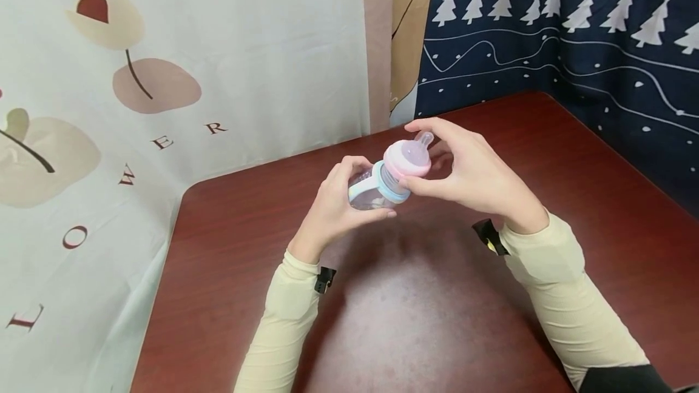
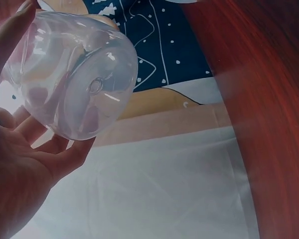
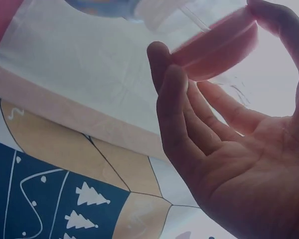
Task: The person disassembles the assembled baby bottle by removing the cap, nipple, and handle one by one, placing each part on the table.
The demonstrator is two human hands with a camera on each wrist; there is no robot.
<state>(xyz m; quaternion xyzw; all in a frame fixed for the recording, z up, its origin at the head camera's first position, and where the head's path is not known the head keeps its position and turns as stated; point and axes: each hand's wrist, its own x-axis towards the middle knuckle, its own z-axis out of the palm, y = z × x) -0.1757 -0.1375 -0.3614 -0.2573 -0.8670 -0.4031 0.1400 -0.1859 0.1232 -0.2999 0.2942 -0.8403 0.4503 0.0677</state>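
Note:
A clear baby bottle (image 1: 364, 200) is held tilted above the table, its rounded base (image 2: 102, 94) facing the left wrist camera. My left hand (image 1: 334, 204) grips the bottle's body, thumb on the near side and fingers round the far side. Around its neck sits a pale blue and white handle ring (image 1: 391, 189). My right hand (image 1: 474, 168) pinches the pink collar (image 1: 401, 160) between thumb and fingers; a clear teat (image 1: 425, 138) rises from it. Clear neck shows between collar and handle ring. In the right wrist view, a thin straw (image 3: 195, 19) runs from the pink collar (image 3: 219, 47) toward the bottle.
Beneath both hands lies a reddish-brown wooden table (image 1: 229, 272). A pale curtain (image 1: 262, 47) with flower prints and letters hangs along its left and back. Dark blue cloth (image 1: 502, 53) with white trees covers the back right. Black straps show at both wrists.

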